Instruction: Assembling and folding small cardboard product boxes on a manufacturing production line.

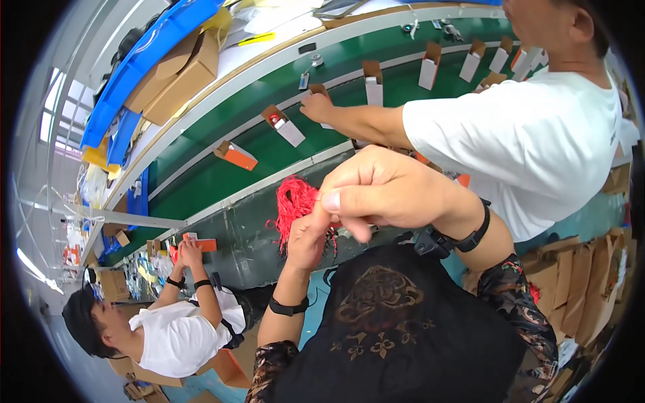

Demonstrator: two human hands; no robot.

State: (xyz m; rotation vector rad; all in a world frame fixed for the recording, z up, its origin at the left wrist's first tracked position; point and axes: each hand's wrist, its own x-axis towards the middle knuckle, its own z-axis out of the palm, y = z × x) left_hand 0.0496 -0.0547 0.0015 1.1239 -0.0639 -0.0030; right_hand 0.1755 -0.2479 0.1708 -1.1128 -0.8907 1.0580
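In front of my chest my two hands come together at the fingertips. My right hand (386, 188) is closed in a pinch of thumb and forefinger. Its thumb meets the raised fingers of my left hand (307, 243), which is also closed. Whatever lies between the fingertips is too small and hidden to make out. Right behind the hands is a bundle of red cords (294, 205) with loose, tangled strands, over the dark bench top (232, 232). Dark ends show below it beside my left hand; I cannot tell whether the hand touches it.
A green conveyor belt (403, 84) carries several open white and orange boxes (289, 132). A co-worker in white (510, 134) reaches over it from the right; another co-worker (181, 329) sits at left. Flattened cartons (581, 282) stand at right, a blue tray (138, 64) upper left.
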